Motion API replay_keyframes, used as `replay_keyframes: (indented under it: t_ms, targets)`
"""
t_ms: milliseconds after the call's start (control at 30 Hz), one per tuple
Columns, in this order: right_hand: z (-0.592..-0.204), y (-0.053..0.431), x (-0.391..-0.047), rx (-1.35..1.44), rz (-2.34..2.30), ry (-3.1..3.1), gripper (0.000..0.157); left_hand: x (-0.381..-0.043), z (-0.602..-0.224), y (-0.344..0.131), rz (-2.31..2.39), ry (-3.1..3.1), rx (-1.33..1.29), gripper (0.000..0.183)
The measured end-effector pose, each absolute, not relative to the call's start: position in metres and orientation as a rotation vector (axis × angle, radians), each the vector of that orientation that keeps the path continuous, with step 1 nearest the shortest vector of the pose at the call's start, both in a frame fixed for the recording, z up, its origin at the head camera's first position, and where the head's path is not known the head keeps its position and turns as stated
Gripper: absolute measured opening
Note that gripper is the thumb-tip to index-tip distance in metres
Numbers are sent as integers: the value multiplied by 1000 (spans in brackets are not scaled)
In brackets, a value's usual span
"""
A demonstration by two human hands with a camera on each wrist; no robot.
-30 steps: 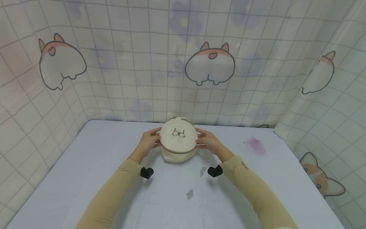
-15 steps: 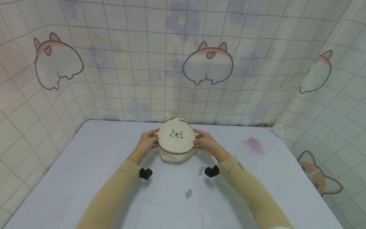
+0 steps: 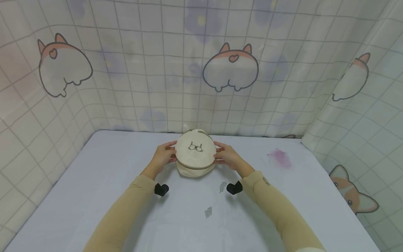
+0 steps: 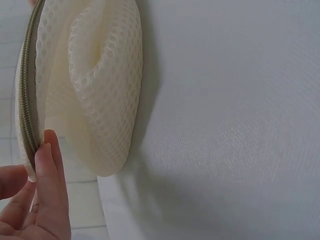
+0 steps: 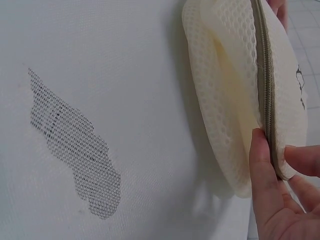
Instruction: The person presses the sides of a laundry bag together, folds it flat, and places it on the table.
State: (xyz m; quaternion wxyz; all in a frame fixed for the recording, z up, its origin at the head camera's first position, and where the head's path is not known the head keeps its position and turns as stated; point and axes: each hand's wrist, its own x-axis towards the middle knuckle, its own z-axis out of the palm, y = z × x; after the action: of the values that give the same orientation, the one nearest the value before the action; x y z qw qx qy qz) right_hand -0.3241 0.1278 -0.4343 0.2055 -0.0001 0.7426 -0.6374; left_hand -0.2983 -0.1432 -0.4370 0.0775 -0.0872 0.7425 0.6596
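A cream mesh laundry bag (image 3: pixel 195 159) stands near the back edge of the table, its round top bearing a printed bra outline. Round that top runs a brown zipper (image 4: pixel 26 90), which looks closed where it shows in both wrist views. My left hand (image 3: pixel 162 156) pinches the rim on the left side, thumb on the top and fingers under the zipper edge. On the opposite side my right hand (image 3: pixel 230 156) pinches the rim the same way, thumb (image 5: pixel 302 159) on the top. Below the rim the mesh side (image 5: pixel 220 110) sags in folds. The bag's inside is hidden.
A white cloth covers the table (image 3: pixel 126 217). Grey patches (image 3: pixel 208 212) and a pink stain (image 3: pixel 280 158) mark it. Behind the table hangs a checked curtain (image 3: pixel 151 70) with corgi prints, and more curtain closes both sides. A black heart-shaped piece (image 3: pixel 162 190) sits at each cuff.
The head view shifts slightly. Both hands keep their hold on the bag's rim, and the bag stays where it was.
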Motion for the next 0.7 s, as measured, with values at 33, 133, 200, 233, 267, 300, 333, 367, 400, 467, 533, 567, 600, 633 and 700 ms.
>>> replay_keyframes:
  t_ms: [33,133,200,233,267,300,333,367,400,467,533,567,600,633,700]
  targets:
    - [-434,128,-324,1,-1776,2068,73,-299,-437,-143,1971,2228,-261,53]
    - [-434,127,-324,15,-1771,2068,73,-300,-437,-143,1969,2228,-257,53]
    - [-434,127,-325,10,-1767,2074,73,-300,-437,-143,1976,2222,-253,53]
    - [-435,127,-325,3,-1768,2075,73,-300,-438,-143,1977,2222,-253,53]
    - [-436,127,-325,-2,-1769,2075,73,-300,-438,-143,1978,2221,-252,53]
    - [-437,127,-326,-4,-1771,2075,73,-301,-438,-143,1978,2220,-254,53]
    - [-438,127,-326,-6,-1773,2075,73,-301,-439,-143,1977,2222,-258,53]
    - [-439,127,-326,-6,-1774,2074,73,-301,-439,-143,1975,2224,-261,53]
    - [-440,127,-326,-4,-1775,2072,73,-301,-440,-143,1972,2226,-264,52]
    - [-440,128,-327,1,-1771,2074,73,-302,-441,-143,1967,2229,-270,52]
    - [-440,127,-328,7,-1768,2075,73,-302,-441,-142,1967,2227,-277,52]
    - [-440,127,-328,7,-1767,2075,73,-301,-441,-142,1966,2227,-280,52]
    - [-440,127,-328,5,-1765,2076,73,-301,-442,-142,1965,2228,-279,52]
    - [-440,127,-328,3,-1764,2079,73,-301,-442,-142,1966,2227,-280,52]
    - [-441,126,-328,3,-1768,2077,73,-301,-442,-143,1968,2227,-281,52]
